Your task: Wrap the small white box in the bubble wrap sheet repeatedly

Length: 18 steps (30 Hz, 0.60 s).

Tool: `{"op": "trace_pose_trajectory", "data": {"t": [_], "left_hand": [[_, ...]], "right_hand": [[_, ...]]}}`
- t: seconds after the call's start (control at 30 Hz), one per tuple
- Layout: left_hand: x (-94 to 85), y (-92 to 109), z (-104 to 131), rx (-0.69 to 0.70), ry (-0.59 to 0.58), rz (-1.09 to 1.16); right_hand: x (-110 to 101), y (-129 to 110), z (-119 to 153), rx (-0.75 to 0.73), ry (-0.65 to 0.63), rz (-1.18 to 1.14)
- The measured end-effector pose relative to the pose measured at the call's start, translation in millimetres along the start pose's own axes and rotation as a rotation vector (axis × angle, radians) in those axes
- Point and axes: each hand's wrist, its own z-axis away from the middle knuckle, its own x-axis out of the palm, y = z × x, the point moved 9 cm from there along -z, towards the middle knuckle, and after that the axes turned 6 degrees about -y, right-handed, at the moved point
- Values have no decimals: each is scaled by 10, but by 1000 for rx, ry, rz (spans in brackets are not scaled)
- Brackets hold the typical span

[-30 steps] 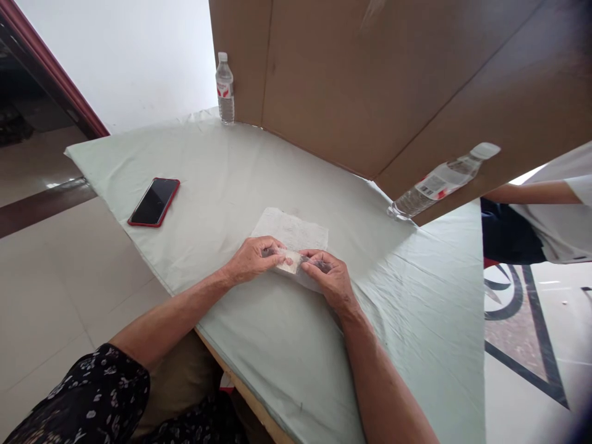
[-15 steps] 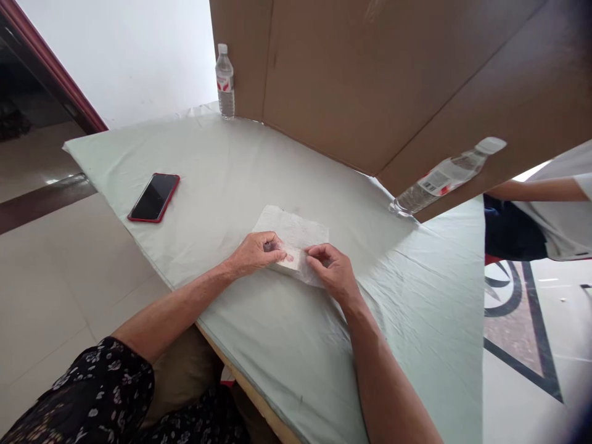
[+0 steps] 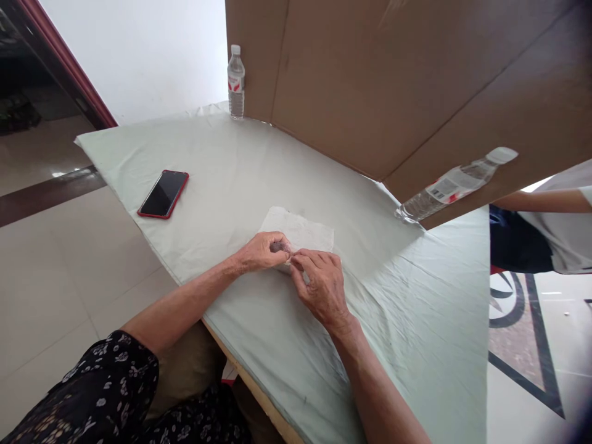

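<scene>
Here, catalogued: pale piece between two hands, with cloth-covered table and surroundings

Item, one pale piece (image 3: 283,268): we find it low between the two hands, at the near edge of a thin white sheet (image 3: 311,233), and mostly hidden by fingers. We cannot make out its full outline.

Item, one left hand (image 3: 263,251): we record it at the left end of the piece, thumb and forefinger nearly closed in a pinch on it, the other fingers curled and a small dark hollow showing within the curve.

Item, one right hand (image 3: 322,280): we list it just beside the left, back upward, fingers bent and bunched, their tips at the piece and almost meeting the left fingertips. Whether they grip or only touch, we cannot tell.

Item, one phone (image 3: 163,194), red-edged, dark screen up: we note it on the table (image 3: 222,185), well apart from the hands on the left.

Items, two clear bottles, white-capped: we enter an upright bottle (image 3: 236,86) at the far left and a slanting bottle (image 3: 456,185) on the right, both before a brown panel (image 3: 342,80).

Item, one forearm of another person (image 3: 543,201): we see it beyond the panel, at the right edge.
</scene>
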Motion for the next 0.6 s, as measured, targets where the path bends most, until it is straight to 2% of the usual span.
{"op": "trace_pose_trajectory", "data": {"t": [0.1,0.27,0.37,0.5,0.6], "left_hand": [[-49,17,21,-13,-18,-60],[-291,-39,96,-94,103,-124],[-427,-70,149,-122,139,-201],[-652,-94,250,-176,256,-322],[-675,-197,329,-315,220,-264]], "right_hand": [[63,6,3,0,-72,51],[142,-20,-6,18,-149,126],[166,-50,-15,17,-156,178],[179,-65,-14,21,-133,216],[182,-49,-4,37,-97,187]]}}
